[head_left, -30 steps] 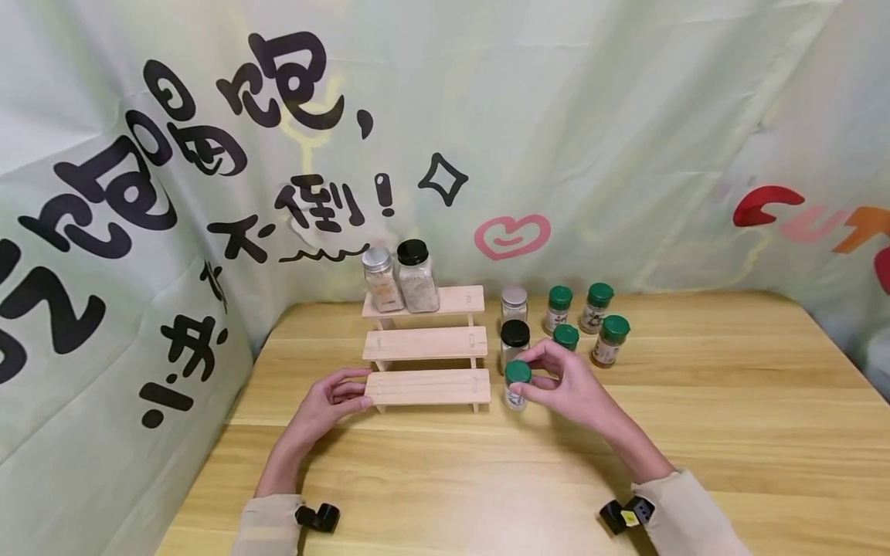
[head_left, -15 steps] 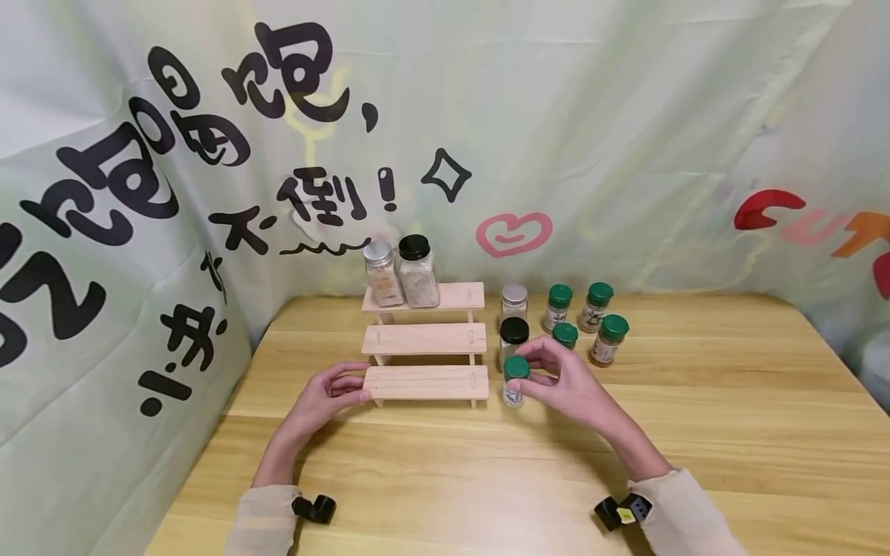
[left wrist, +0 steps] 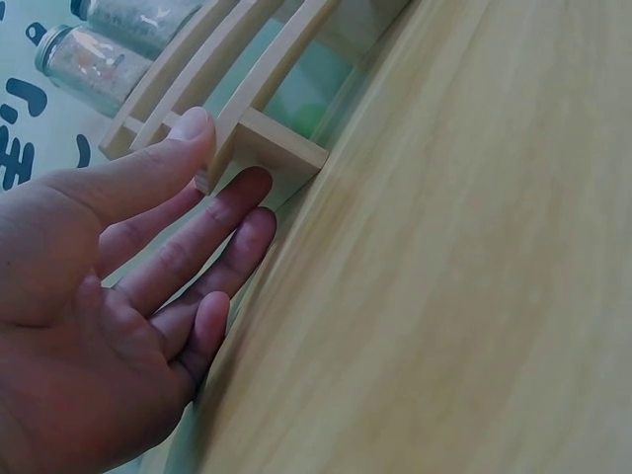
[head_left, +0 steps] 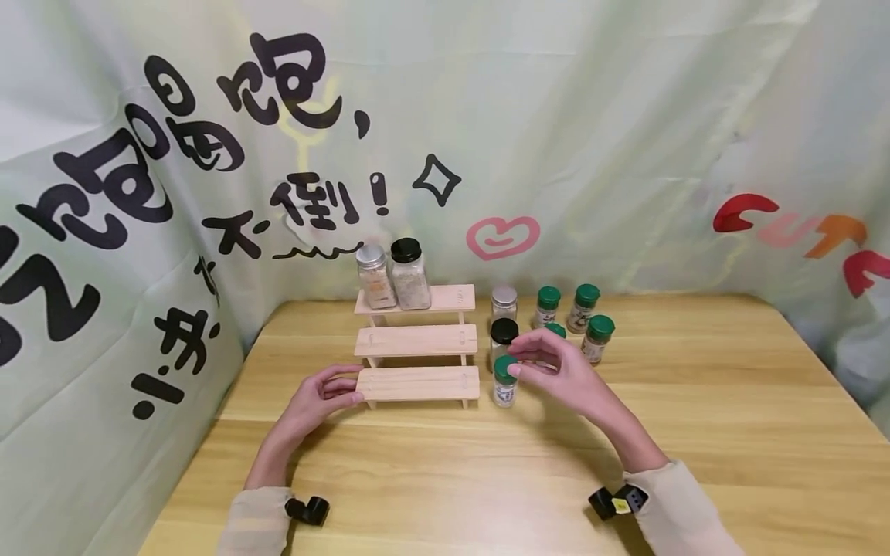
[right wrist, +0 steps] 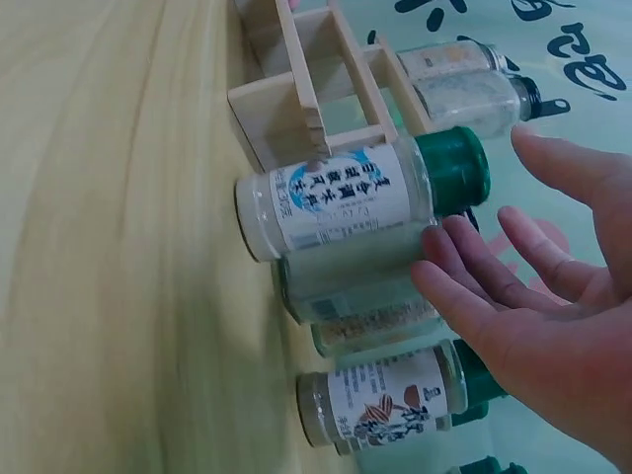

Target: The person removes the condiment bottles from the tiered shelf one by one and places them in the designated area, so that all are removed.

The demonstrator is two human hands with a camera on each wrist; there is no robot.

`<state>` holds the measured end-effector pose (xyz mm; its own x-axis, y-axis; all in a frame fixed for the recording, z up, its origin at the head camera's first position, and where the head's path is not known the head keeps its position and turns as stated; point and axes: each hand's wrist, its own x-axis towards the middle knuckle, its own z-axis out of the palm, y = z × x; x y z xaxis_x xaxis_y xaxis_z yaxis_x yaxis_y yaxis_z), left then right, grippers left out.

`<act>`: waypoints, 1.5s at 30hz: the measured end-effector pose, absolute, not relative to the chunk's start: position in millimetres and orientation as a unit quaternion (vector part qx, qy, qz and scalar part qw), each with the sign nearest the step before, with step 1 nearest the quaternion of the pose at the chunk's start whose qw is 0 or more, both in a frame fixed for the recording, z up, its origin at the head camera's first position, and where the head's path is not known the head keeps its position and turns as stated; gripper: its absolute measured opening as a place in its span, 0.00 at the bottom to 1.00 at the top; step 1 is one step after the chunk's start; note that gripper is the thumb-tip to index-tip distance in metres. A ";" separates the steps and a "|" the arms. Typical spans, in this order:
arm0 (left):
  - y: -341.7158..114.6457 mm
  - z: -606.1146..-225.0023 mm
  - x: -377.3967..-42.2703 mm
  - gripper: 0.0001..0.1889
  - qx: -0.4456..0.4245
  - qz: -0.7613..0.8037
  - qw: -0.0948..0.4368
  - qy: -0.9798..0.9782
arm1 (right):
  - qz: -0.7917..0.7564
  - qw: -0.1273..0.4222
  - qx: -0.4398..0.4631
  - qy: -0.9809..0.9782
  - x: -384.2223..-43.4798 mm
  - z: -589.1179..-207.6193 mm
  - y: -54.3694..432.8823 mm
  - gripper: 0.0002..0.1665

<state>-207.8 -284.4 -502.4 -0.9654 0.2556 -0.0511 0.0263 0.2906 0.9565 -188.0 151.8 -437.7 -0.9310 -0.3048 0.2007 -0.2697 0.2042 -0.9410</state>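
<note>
A three-tier wooden spice rack [head_left: 417, 384] stands on the table. My left hand [head_left: 313, 403] holds its lowest tier at the left end, the thumb on the board's edge and an index finger behind it; the other fingers are loosely bent in the left wrist view. Right of the rack, a small green-capped spice jar [right wrist: 336, 202] stands upright on the table. My right hand [head_left: 573, 380] is beside its cap, thumb and fingers spread and holding nothing in the right wrist view. Directly behind that jar is a black-capped jar [head_left: 504, 332], partly covered by the fingers.
On the top tier stand a silver-capped jar [head_left: 376, 282] and a larger black-capped jar [head_left: 410, 278]. Another silver-capped jar [head_left: 504, 303] and several green-capped jars [head_left: 596, 340] stand at the back right. A printed cloth [head_left: 598, 139] hangs behind the table [head_left: 431, 479].
My right hand has let go of the green-capped jar and drawn slightly right, its fingers opening. The left hand stays at the rack's end. The head view has shifted a little.
</note>
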 end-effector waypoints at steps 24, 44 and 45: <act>-280.1 -508.5 -211.1 0.27 0.106 0.603 0.096 0.785 | -0.642 -0.105 -0.152 0.744 -184.8 -412.0 164.8 0.19; -283.9 -502.9 -207.0 0.29 0.086 0.587 0.105 0.798 | -0.658 -0.102 -0.179 0.724 -219.2 -383.6 110.0 0.28; -283.5 -502.3 -207.3 0.29 0.084 0.586 0.105 0.799 | -0.657 -0.100 -0.178 0.725 -220.9 -382.3 106.9 0.29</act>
